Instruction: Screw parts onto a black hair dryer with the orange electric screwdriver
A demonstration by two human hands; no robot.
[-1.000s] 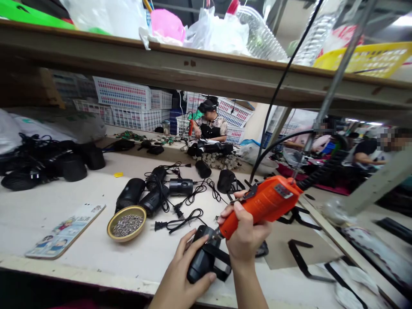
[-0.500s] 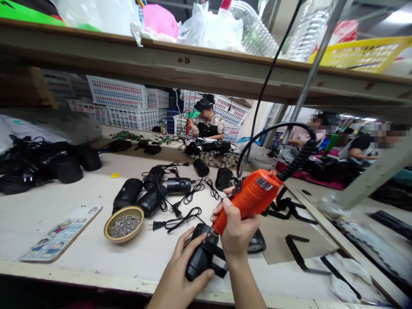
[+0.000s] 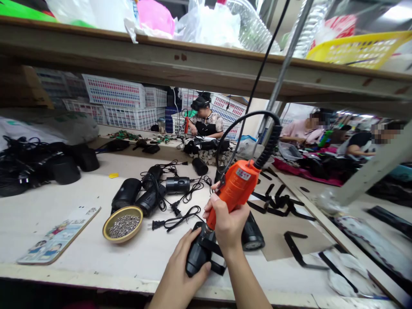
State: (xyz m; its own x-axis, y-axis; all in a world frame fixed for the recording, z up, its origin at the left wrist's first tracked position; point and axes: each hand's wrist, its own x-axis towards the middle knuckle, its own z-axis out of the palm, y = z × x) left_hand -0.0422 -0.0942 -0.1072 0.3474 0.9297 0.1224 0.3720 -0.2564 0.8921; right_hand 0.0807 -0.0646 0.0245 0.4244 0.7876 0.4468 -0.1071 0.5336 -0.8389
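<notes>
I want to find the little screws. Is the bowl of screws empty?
No, the yellow bowl on the workbench is filled with a heap of small silver screws.

Glossy orange plastic screwdriver (image 3: 236,189), matt black plastic housing (image 3: 197,256), worn wooden bench (image 3: 64,201)

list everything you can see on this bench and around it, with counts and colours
electric screwdriver: 1, orange, in the right hand, tip on the black housing
black housing: 1, under the left hand at the table's near edge
bowl of screws: 1, brass-coloured, left of the hands
black housings with cords: several, mid table
flat brackets: several, black, right side of the table
booklet: 1, pale, printed, near left edge
table: 1, off-white
baskets: several, white, behind
yellow basket: 1, on the shelf above
other people: three, seated behind
left hand: 1, gripping the housing
right hand: 1, around the screwdriver
</notes>
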